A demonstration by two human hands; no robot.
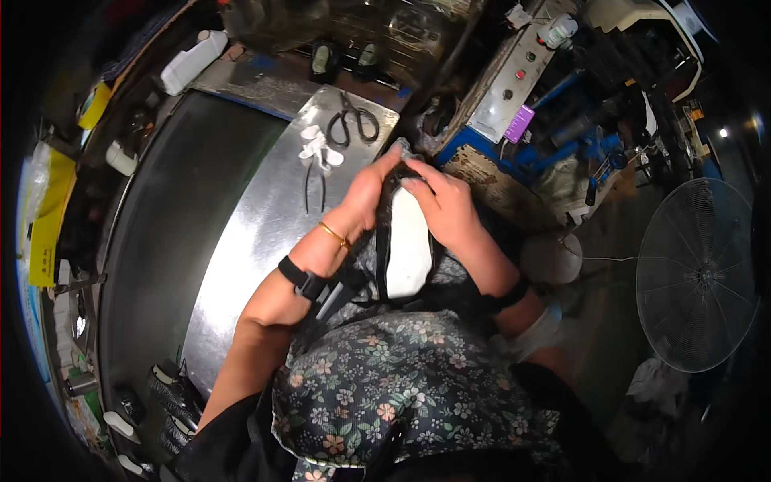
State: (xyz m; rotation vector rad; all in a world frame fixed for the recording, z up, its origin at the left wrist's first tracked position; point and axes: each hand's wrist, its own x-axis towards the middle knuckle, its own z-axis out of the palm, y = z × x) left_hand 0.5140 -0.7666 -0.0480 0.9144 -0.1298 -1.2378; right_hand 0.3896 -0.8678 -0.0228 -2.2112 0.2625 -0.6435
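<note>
In front of my body is a dark shoe upper with a long white sole-shaped piece (408, 245) facing up. My left hand (365, 191) closes on its left edge near the far end. From the other side my right hand (451, 207) grips that same end, its thumb lying over the top of the white piece. Something pale and crinkled shows at the fingertips; I cannot make out what it is. On the metal sheet to the left lie black-handled scissors (352, 127), a thin two-legged tool (315, 193) and several small white pieces (321, 147).
The shiny metal sheet (241, 233) borders a dark belt-like surface (173, 177). A machine panel with buttons (514, 76) and a purple box (519, 124) stand at the far right. A round fan (705, 275) is on the right. Dark shoes (173, 394) sit at the lower left.
</note>
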